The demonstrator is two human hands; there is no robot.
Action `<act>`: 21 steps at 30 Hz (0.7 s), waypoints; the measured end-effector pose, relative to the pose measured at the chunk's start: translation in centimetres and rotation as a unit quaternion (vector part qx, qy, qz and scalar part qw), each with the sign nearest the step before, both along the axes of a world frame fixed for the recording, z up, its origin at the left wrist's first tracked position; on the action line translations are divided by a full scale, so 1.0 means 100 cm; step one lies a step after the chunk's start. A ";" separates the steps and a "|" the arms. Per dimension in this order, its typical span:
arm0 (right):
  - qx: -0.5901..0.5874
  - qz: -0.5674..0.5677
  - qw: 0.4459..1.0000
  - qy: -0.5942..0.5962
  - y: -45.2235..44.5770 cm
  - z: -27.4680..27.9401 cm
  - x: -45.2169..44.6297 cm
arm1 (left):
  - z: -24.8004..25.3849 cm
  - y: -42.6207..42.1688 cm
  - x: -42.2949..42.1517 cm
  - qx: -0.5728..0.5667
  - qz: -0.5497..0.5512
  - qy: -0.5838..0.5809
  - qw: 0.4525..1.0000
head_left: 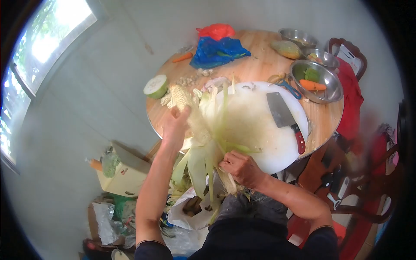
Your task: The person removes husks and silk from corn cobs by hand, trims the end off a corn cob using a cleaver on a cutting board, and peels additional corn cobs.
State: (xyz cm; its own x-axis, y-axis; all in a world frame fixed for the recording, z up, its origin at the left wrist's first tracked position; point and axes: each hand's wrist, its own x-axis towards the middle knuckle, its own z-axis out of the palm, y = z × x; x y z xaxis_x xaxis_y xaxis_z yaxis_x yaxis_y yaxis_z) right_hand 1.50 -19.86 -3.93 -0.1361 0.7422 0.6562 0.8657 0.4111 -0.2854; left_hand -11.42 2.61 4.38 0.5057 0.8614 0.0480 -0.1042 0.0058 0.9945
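A pale ear of corn slants over the near left edge of the table, its peeled husk leaves hanging down around the lower part. My left hand is closed round the cob near its upper end. At the right of the husks, my right hand is closed on the leaves by the cob's lower end. Beyond my right hand lies a round white cutting board, and a cleaver with a red handle rests on its right side. Below the husks is a white plastic bag.
Metal bowls, one with a carrot, stand at the back right beside blue scissors. A blue bag, a carrot and a cut green gourd lie at the back left. A yellowish box is left of my left arm.
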 end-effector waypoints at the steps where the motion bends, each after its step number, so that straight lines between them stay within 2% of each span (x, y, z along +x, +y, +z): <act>1: -0.001 0.001 1.000 0.003 -0.001 -0.001 -0.003 | 0.007 -0.016 0.004 -0.001 0.001 0.003 1.000; 3: -0.006 -0.027 0.998 -0.058 -0.002 -0.001 -0.009 | 0.019 -0.047 0.013 0.028 0.060 0.075 0.995; 4: -0.007 -0.028 0.998 -0.058 -0.002 -0.003 -0.012 | 0.017 -0.048 0.018 0.027 0.059 0.075 0.995; 6: 0.031 -0.018 0.997 -0.071 0.003 -0.006 -0.018 | 0.013 -0.047 0.028 0.061 0.020 0.140 0.988; 8: 0.019 -0.016 0.997 -0.076 0.003 -0.003 -0.021 | 0.007 -0.054 0.040 0.072 0.023 0.121 0.990; 10: 0.009 -0.015 0.997 -0.080 0.004 0.009 -0.025 | 0.009 -0.058 0.050 0.153 0.033 0.234 0.959; 11: 0.054 -0.016 0.996 -0.070 0.004 0.015 -0.027 | 0.009 -0.059 0.052 0.154 0.032 0.235 0.959; 13: 0.099 -0.016 0.993 -0.061 0.006 0.019 -0.029 | 0.007 -0.058 0.055 0.239 -0.039 0.292 0.925; 14: 0.093 0.012 0.996 0.012 0.007 0.016 -0.031 | 0.005 -0.057 0.056 0.280 -0.074 0.318 0.903; 15: 0.086 0.039 0.992 0.084 0.008 0.012 -0.031 | 0.014 -0.059 0.057 0.246 -0.145 0.320 0.904; 16: 0.085 0.036 0.992 0.084 0.010 0.006 -0.031 | 0.019 -0.060 0.058 0.246 -0.148 0.320 0.903; 18: 0.094 0.069 0.931 0.346 0.013 -0.002 -0.032 | 0.024 -0.060 0.057 0.211 -0.111 0.339 0.910; 19: 0.094 0.068 0.930 0.348 0.009 -0.001 -0.032 | 0.016 -0.056 0.056 0.211 -0.112 0.340 0.910; 21: -0.057 0.039 0.824 0.562 0.002 0.003 -0.032 | 0.000 -0.045 0.053 0.064 -0.068 0.105 0.990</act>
